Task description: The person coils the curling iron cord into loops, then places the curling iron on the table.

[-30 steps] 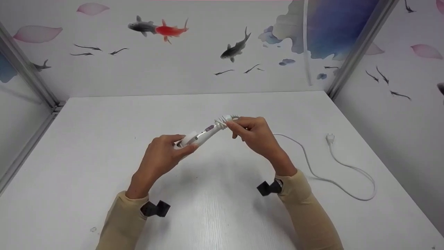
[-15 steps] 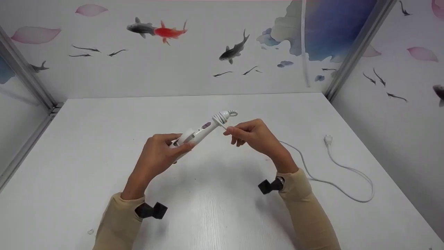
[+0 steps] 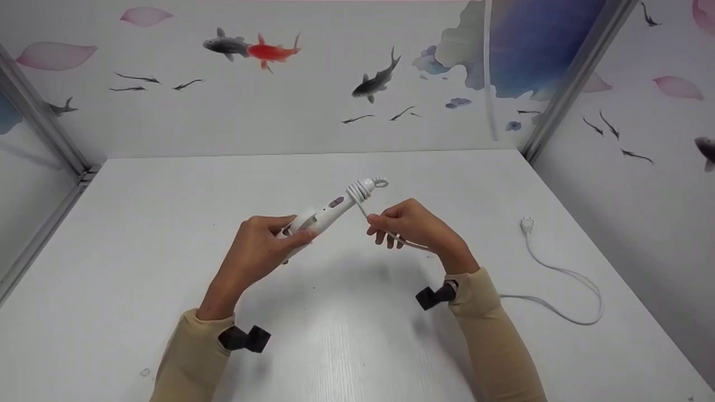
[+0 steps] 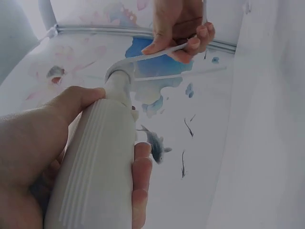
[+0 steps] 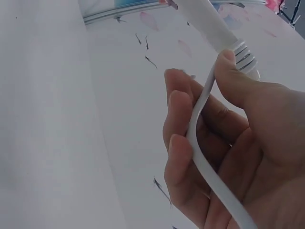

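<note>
My left hand (image 3: 257, 251) grips a white hair styling iron (image 3: 335, 209) by its wider end, thumb on the near side. The iron slants up to the right above the table, with a purple switch (image 3: 336, 202) on its handle. Several turns of its white cord (image 3: 357, 191) wrap the handle's far end, and a small cord loop sticks out there. Below and right of these turns, my right hand (image 3: 418, 229) pinches the cord between thumb and forefinger. In the right wrist view the cord (image 5: 205, 164) runs across the palm past curled fingers.
On the white table (image 3: 335, 346), the rest of the cord (image 3: 599, 296) curves at the right and ends in a two-pin plug (image 3: 526, 225). White panels (image 3: 313, 111) printed with fish and petals stand behind and at the sides, joined by metal posts (image 3: 586, 72).
My right hand has moved from the handle's tip down and slightly right, drawing the cord out from the turns. The left hand still holds the iron in nearly the same place.
</note>
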A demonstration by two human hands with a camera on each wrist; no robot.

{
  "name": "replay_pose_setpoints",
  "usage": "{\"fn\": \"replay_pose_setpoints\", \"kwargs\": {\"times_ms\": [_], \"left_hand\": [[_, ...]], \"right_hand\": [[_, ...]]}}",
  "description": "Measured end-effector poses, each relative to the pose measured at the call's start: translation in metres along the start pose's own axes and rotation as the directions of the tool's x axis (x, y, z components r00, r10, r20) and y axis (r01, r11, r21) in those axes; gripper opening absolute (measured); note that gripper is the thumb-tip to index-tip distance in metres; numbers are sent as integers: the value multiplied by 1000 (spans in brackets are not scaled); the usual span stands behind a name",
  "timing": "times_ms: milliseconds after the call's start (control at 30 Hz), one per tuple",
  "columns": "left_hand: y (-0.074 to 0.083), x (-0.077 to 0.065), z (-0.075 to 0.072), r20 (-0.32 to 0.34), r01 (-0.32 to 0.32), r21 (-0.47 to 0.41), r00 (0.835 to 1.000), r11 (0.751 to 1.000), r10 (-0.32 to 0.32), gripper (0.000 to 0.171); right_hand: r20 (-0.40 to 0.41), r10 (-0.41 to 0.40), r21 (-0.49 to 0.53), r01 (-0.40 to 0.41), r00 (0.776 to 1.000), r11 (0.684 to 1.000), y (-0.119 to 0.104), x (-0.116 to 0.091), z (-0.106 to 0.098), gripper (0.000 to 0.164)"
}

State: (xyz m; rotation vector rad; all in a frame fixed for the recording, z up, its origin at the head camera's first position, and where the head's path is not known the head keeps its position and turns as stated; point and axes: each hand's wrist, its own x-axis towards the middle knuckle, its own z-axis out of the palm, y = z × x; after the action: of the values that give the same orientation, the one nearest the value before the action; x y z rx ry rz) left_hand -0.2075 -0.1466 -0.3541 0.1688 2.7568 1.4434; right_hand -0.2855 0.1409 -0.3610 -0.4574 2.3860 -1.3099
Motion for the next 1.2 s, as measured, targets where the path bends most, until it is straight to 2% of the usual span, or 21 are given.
{"fn": "replay_pose_setpoints", "kwargs": {"times_ms": [133,367,500,567,667,767,900,1000,1133,1200], "left_hand": [[1,-1,-1,49,-13,-29,999,999,15,51],[-1,-1,-4,122,-47,-22,991,999,50,48],[-5,-1,-4,169,-78,-3,983,997,78,47],[-5,-2,-4,185,-97,4,978,995,95,47],[-5,-2,-3,197,-114,21,974,993,108,48],[-5,-4,-2,201,-123,36,973,992,113,48],[-5,-5,-1,202,-139,54,971,989,125,49],[-5,-6,0,204,-179,90,966,980,157,47],[-5,-6,2,205,-221,149,960,964,188,45],[-4,-7,3,207,-221,160,960,962,187,47]], "right_hand": [[-47,50,-21,-51,998,998,3,2,1,32],[-138,64,-56,-72,988,996,5,5,4,24],[-175,12,-61,-23,984,998,7,8,4,18],[-185,-47,-86,32,982,996,8,9,3,15],[-189,-121,-127,98,974,987,8,8,1,6],[-193,-170,-161,140,966,977,8,6,0,8],[-199,-172,-144,145,965,979,8,5,0,8],[-206,-167,-95,150,964,984,7,5,1,3],[-208,-158,-20,157,965,987,6,5,1,10],[-206,-162,-3,165,965,986,6,5,1,13]]}}
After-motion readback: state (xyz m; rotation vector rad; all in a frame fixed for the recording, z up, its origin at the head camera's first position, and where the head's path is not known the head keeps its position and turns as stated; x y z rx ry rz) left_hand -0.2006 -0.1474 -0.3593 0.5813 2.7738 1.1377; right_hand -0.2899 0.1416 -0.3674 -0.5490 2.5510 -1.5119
